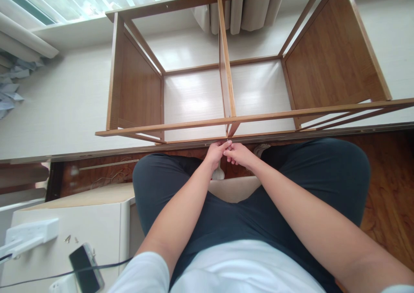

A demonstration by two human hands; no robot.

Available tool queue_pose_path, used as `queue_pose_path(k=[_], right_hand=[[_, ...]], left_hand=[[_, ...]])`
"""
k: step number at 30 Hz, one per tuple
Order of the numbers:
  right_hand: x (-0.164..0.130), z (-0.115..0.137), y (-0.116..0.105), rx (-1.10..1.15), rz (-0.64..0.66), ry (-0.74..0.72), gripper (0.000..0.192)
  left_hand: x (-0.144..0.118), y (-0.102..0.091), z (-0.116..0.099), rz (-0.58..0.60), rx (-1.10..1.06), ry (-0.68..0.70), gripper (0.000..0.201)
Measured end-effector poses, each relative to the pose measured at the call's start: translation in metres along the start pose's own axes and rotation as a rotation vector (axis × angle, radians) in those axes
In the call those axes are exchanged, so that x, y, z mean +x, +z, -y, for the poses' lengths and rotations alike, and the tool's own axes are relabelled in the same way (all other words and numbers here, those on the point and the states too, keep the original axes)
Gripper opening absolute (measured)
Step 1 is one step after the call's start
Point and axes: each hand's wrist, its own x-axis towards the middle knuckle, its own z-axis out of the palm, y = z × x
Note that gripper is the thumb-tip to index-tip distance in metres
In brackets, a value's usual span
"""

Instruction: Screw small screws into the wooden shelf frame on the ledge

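Observation:
In front of the wooden frame (194,124), low and near its middle upright, my two hands meet. My left hand (216,153) is closed, its thumb and fingertips pinching a small thin metal piece (229,143). My right hand (241,155) is also closed and has its fingertips on that same piece. Its exact kind is too small to make out. The frame stands on a pale ledge, with brown panels at the left (139,86) and right (336,55) ends and a divider (227,68) between them.
At the lower left, a white cabinet (97,224) bears a phone (84,267), a white power strip (35,234), a dark cable (113,266) and a few small metal bits (67,239). Curtains (246,12) hang behind the frame. My knees flank my hands.

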Motion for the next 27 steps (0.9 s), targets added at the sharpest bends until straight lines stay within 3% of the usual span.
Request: queue_pose_path(k=[14, 27], right_hand=[[0.0049, -0.0062, -0.0032, -0.142, -0.001, -0.095, 0.022], [0.0084, -0.0103, -0.0047, -0.176, 0.000, -0.077, 0.033]], left_hand=[[0.0028, -0.0007, 0.0029, 0.026, 0.001, -0.011, 0.048], [-0.0026, 0.0030, -0.0056, -0.072, 0.092, -0.018, 0.042]])
